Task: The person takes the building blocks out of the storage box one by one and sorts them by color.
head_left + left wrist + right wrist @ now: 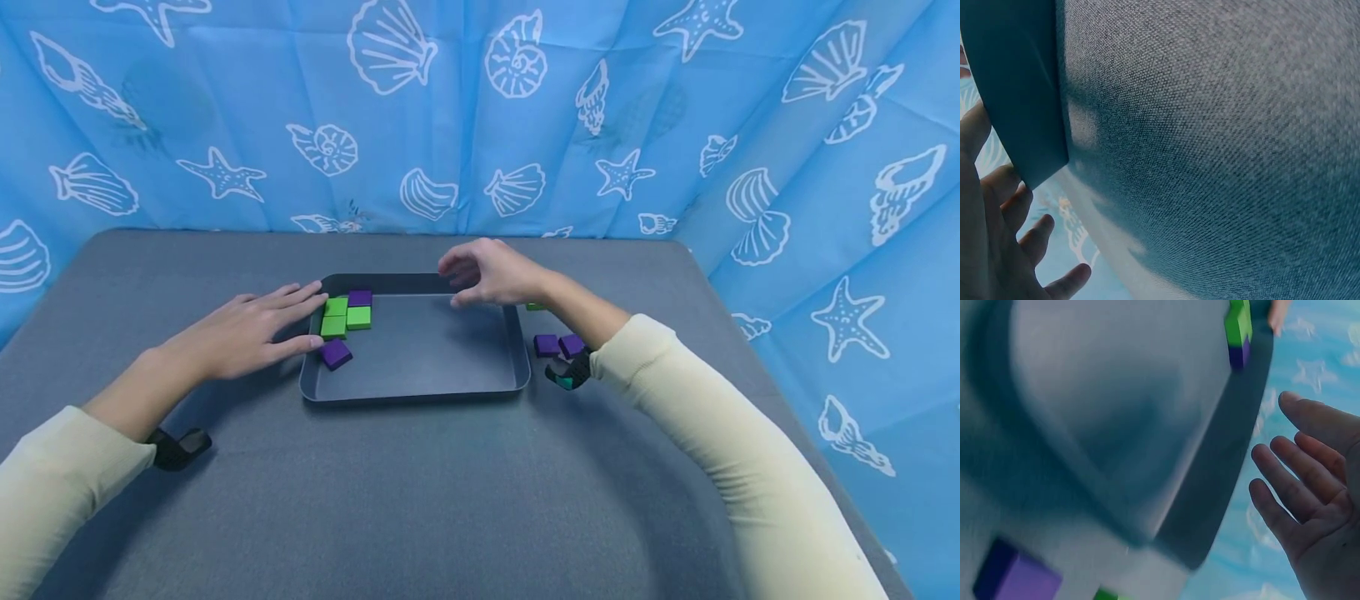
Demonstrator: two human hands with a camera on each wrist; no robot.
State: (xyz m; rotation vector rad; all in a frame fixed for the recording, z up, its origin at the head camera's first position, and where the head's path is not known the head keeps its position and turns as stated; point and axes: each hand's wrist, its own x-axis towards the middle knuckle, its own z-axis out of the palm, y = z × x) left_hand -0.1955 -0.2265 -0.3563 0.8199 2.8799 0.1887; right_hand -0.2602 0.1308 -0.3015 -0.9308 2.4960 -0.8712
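Observation:
A dark grey rectangular tray [427, 354] lies on the table. Green blocks [334, 327] and a purple block [360, 297] sit together in its far left corner. Nearer the front, another purple block [335, 354] lies turned at an angle by the left wall. My left hand [258, 329], fingers spread and fairly straight, rests at the tray's left rim; in the left wrist view its fingertips meet the tray wall [1019, 87]. Above the tray's far right part hovers my right hand [495, 273], fingers loosely bent, holding nothing. The right wrist view also shows that hand [1310, 487] empty.
To the right of the tray lie two purple blocks [546, 345], close to my right wrist strap [572, 372]. A green block [535, 307] is partly hidden behind my right forearm. A blue shell-patterned curtain [465, 117] hangs behind the grey table [420, 492].

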